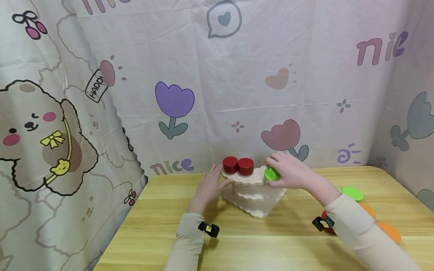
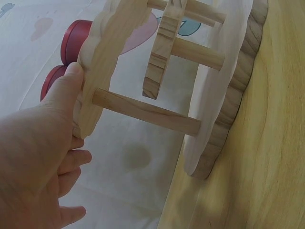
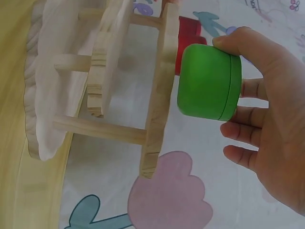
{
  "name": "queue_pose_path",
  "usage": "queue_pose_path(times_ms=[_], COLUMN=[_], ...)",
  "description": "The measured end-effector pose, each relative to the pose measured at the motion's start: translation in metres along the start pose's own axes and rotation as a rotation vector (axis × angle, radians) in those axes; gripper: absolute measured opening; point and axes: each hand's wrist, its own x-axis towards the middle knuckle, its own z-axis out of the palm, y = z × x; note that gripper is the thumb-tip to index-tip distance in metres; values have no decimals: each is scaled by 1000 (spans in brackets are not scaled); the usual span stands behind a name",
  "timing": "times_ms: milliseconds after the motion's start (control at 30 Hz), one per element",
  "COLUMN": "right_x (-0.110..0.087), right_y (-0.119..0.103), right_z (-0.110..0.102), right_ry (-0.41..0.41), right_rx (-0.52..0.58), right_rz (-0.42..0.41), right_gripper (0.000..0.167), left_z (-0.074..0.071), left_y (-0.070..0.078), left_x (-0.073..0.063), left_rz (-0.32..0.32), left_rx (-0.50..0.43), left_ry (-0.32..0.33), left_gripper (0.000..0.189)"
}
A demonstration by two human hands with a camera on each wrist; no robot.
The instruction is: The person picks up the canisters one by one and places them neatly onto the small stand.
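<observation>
A wooden tiered stand (image 1: 259, 209) with scalloped boards and round posts stands on the table. Two red round containers (image 1: 230, 165) sit side by side on its top board, toward the left. My right hand (image 1: 294, 173) pinches a green round container (image 3: 205, 83) between thumb and fingers, close over the right end of that board. A lid seam shows on the green container in the right wrist view. At the stand's left end, my left hand (image 1: 208, 186) touches the top board, its thumb (image 2: 64, 90) across the scalloped edge beside the red containers and its other fingers loosely extended.
To the right on the wooden table (image 1: 149, 233) lie a green round piece (image 1: 353, 194) and orange round pieces (image 1: 389, 232), partly hidden by my right sleeve. Something red shows behind the right wrist camera (image 1: 323, 223). A patterned curtain (image 1: 223, 94) hangs behind the table.
</observation>
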Motion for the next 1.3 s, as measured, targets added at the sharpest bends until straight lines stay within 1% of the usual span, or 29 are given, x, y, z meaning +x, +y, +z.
queue_pose_path(times_ms=[267, 500, 867, 1133, 1300], right_x=[14, 25, 34, 35, 36], right_y=[8, 13, 20, 20, 19], right_z=[8, 17, 25, 27, 27], right_ry=[-30, -49, -79, -83, -82], right_rx=[11, 28, 115, 152, 136], right_rz=[67, 90, 155, 143, 132], right_gripper=[40, 40, 41, 41, 39], left_z=[0, 0, -1, 0, -1], left_y=[0, 0, 1, 1, 1], left_x=[-1, -2, -2, -1, -2], left_rz=[4, 9, 17, 14, 10], left_rx=[-6, -17, -15, -13, -20], left_ry=[6, 12, 17, 19, 17], left_gripper=[84, 85, 85, 85, 85])
